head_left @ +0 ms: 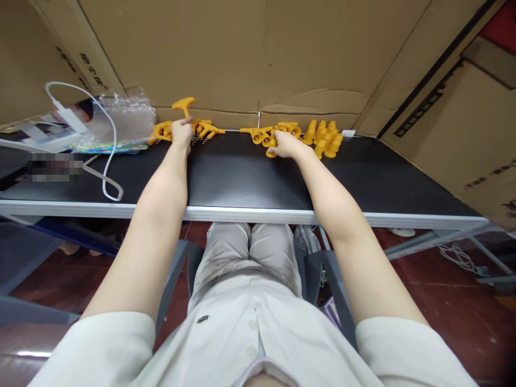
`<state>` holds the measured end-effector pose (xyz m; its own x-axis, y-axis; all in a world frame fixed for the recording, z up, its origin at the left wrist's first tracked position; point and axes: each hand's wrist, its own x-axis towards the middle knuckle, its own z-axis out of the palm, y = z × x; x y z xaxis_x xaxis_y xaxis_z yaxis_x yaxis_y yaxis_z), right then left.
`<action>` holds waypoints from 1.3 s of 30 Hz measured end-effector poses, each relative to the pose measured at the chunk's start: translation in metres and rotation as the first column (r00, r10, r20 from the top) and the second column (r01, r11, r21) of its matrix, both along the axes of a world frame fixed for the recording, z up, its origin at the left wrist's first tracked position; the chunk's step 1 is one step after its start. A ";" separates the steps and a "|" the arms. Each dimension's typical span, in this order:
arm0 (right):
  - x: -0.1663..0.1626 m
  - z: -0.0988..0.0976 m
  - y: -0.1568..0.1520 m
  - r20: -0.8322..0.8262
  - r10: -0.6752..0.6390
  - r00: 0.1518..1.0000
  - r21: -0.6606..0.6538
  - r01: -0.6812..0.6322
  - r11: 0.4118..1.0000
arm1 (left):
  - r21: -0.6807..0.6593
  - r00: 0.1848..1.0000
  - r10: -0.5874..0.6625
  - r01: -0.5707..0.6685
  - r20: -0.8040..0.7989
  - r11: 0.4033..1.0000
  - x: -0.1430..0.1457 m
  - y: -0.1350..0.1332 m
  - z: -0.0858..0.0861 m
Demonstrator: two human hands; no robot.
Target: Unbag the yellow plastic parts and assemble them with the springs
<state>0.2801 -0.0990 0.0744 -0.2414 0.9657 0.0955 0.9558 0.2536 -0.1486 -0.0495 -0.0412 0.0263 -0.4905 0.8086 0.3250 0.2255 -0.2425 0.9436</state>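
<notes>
My left hand (182, 132) is closed around a yellow T-handled corkscrew (184, 104), its crossbar raised above my fingers. Beside and behind that hand lies a pile of yellow corkscrews (208, 129) with dark metal spirals. Further right, my right hand (285, 144) has its fingers closed on a yellow bell-shaped corkscrew sleeve (272, 152), partly hidden by the fingers. Just left of it, T-shaped corkscrews fitted in sleeves (257, 137) lie with their round mouths toward me. Several yellow sleeves (322, 137) stand upright in a cluster to the right of my right hand.
A black tabletop (242, 177) with a silver edge lies before me, backed by a cardboard wall (258, 59). At left are a clear plastic bag (124, 118), a white cable (115, 129) and a white adapter (72, 119). A small white piece (349, 133) lies behind the sleeves.
</notes>
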 end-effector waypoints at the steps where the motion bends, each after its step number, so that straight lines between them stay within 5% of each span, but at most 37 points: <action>1: 0.000 -0.001 0.001 -0.003 0.002 1.000 0.003 -0.002 1.000 | 0.022 0.997 0.053 -0.054 0.054 0.998 0.002 -0.002 0.003; 5: 0.002 -0.003 0.005 -0.016 0.009 1.000 0.018 -0.009 1.000 | 0.058 0.984 0.088 -0.098 0.157 0.994 0.009 -0.008 0.016; 16: -0.003 -0.014 0.016 -0.135 0.159 0.978 0.190 -0.132 0.973 | 0.096 0.865 -0.231 0.210 0.445 0.973 0.060 -0.015 0.026; 23: -0.008 -0.017 0.020 -0.106 0.310 0.945 0.263 -0.274 0.925 | 0.161 0.766 -0.485 0.463 0.422 0.871 0.100 -0.026 0.016; 29: -0.011 -0.015 0.011 -0.103 0.322 0.941 0.269 -0.285 0.920 | 0.171 0.766 -0.533 0.507 0.360 0.845 0.106 -0.032 0.011; 39: -0.010 -0.015 0.012 -0.103 0.283 0.954 0.285 -0.244 0.927 | -0.087 0.746 -0.625 0.656 0.231 0.750 0.108 -0.049 0.020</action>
